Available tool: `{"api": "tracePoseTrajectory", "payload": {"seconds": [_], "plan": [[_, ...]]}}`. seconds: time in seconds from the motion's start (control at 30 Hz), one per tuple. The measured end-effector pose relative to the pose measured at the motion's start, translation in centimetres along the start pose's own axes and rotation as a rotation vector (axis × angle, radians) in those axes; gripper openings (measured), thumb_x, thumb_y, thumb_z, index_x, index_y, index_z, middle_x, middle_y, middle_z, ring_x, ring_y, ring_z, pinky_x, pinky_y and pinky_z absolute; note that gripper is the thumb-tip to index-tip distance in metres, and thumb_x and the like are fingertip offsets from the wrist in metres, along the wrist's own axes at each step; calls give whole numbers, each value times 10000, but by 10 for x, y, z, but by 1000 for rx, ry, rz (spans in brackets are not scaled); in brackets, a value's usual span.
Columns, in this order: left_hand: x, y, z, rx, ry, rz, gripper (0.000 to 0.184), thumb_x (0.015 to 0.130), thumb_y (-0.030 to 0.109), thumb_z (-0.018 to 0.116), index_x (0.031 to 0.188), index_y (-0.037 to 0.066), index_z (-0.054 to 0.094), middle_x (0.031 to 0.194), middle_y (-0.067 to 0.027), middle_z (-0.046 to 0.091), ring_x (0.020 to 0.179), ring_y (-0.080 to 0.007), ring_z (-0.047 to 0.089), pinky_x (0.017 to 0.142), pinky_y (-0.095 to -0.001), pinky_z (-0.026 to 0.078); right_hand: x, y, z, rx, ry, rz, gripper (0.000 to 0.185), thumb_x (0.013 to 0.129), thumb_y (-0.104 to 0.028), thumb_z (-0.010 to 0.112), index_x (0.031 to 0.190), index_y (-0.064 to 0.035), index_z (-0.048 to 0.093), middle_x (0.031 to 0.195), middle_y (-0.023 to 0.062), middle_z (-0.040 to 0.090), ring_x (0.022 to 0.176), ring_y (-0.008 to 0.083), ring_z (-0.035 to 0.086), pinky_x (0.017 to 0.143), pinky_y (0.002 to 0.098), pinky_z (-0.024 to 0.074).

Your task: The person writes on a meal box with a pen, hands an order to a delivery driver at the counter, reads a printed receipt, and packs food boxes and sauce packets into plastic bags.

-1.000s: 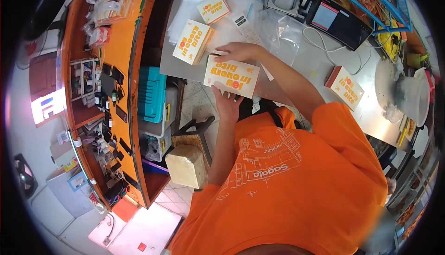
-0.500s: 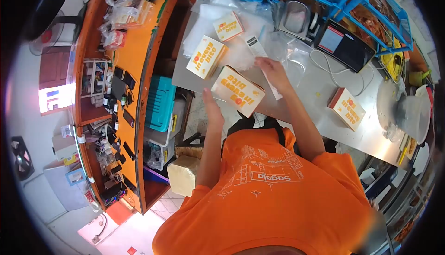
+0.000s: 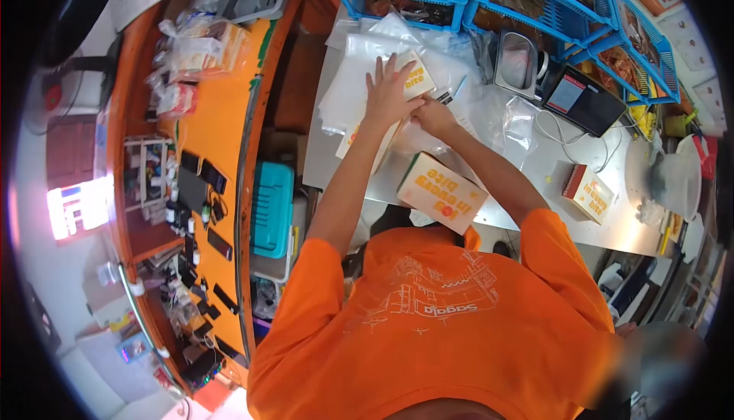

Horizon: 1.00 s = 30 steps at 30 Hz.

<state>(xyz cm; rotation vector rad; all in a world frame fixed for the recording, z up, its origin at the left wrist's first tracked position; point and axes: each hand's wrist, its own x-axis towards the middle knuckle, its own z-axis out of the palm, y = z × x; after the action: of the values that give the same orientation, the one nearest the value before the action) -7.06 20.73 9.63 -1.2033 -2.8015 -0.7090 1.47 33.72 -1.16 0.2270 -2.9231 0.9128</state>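
Note:
My left hand (image 3: 388, 97) lies with fingers spread over a white carton (image 3: 417, 77) with orange lettering, covering part of it. Close beside it, my right hand (image 3: 434, 116) has its fingers curled together near the carton's lower corner; what they hold, if anything, is hidden. Below my left wrist, a second white carton (image 3: 345, 145) is mostly covered by my forearm. A larger carton (image 3: 440, 193) sits at the table's front edge, beneath my right forearm. Under and around the far carton are clear plastic bags (image 3: 344, 84). A white printed strip (image 3: 461, 118) lies by my right hand.
Another carton (image 3: 589, 194) stands on the metal table (image 3: 527, 194) to the right. Blue crates (image 3: 527, 11), a metal tin (image 3: 516, 64) and a dark screen device (image 3: 585, 103) with a cable line the back. An orange shelf unit (image 3: 222, 126) is on the left.
Both hands have moved forward from around the large carton to the far carton. My left hand has come down over it, and my right fingers have closed beside it. The view has shifted.

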Motion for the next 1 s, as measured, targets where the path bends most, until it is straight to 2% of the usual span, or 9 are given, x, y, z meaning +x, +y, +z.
{"api": "tracePoseTrajectory", "payload": {"seconds": [0.13, 0.23, 0.37, 0.53, 0.6, 0.7, 0.8, 0.9, 1.0], "plan": [[50, -33, 13, 74, -308, -54, 1125, 573, 398, 872, 1512, 257, 269, 1531, -213, 261, 1378, -453, 301, 1088, -660, 256, 2, 9, -10, -93, -34, -89, 55, 727, -27, 644, 761, -56, 677, 898, 83, 661, 975, 300, 598, 869, 384, 491], [61, -57, 16, -104, -409, 29, 1147, 560, 403, 868, 1516, 248, 255, 1487, -225, 306, 1361, -448, 316, 1049, -660, 298, -6, -2, -31, -60, 28, -57, 98, 698, 11, 626, 755, -53, 675, 844, 70, 663, 930, 291, 595, 837, 378, 491], [62, -68, 17, -95, -307, 37, 1127, 557, 411, 864, 1503, 219, 284, 1426, -230, 367, 1305, -447, 373, 1006, -646, 349, 9, -14, -88, -13, 243, 146, 124, 681, 3, 677, 762, -83, 717, 817, 60, 695, 840, 268, 586, 786, 368, 488], [78, -72, 19, -105, -200, 1, 1081, 574, 417, 851, 1487, 200, 315, 1412, -212, 372, 1290, -422, 389, 975, -586, 408, 37, -23, -134, 4, 531, 330, 12, 769, -70, 721, 771, -79, 729, 849, 63, 707, 865, 273, 597, 785, 368, 488], [85, -75, 8, -124, -208, -55, 1055, 576, 419, 849, 1471, 190, 340, 1394, -207, 384, 1279, -421, 397, 971, -568, 419, 45, -31, -155, 1, 586, 405, 42, 814, -117, 730, 818, -76, 735, 845, 70, 707, 880, 263, 602, 780, 364, 489], [89, -87, 0, -125, -138, -89, 1014, 581, 416, 845, 1444, 167, 376, 1334, -193, 420, 1225, -416, 434, 939, -542, 450, 46, -28, -180, -54, 675, 226, 64, 834, -109, 721, 862, -52, 727, 854, 80, 705, 806, 227, 625, 718, 329, 493], [87, -93, -5, -143, -58, -88, 997, 592, 406, 840, 1436, 142, 381, 1296, -182, 441, 1185, -415, 456, 907, -545, 465, 46, -43, -216, -38, 733, 304, 79, 858, -104, 701, 879, -30, 716, 814, 56, 694, 758, 162, 616, 691, 295, 485], [85, -89, -9, -215, -46, -138, 989, 597, 398, 840, 1435, 143, 383, 1297, -181, 441, 1191, -415, 451, 910, -544, 464, 46, -25, -251, 208, 1036, 286, 101, 840, -129, 712, 853, -29, 715, 783, 76, 700, 685, 156, 628, 640, 298, 482], [77, -83, -8, -165, -55, -111, 1011, 585, 404, 828, 1446, 146, 367, 1297, -200, 420, 1209, -415, 422, 901, -582, 442, 45, -26, -294, 21, 1140, 354, 154, 850, -162, 694, 829, -9, 697, 744, 91, 696, 666, 129, 633, 625, 285, 489]]}}
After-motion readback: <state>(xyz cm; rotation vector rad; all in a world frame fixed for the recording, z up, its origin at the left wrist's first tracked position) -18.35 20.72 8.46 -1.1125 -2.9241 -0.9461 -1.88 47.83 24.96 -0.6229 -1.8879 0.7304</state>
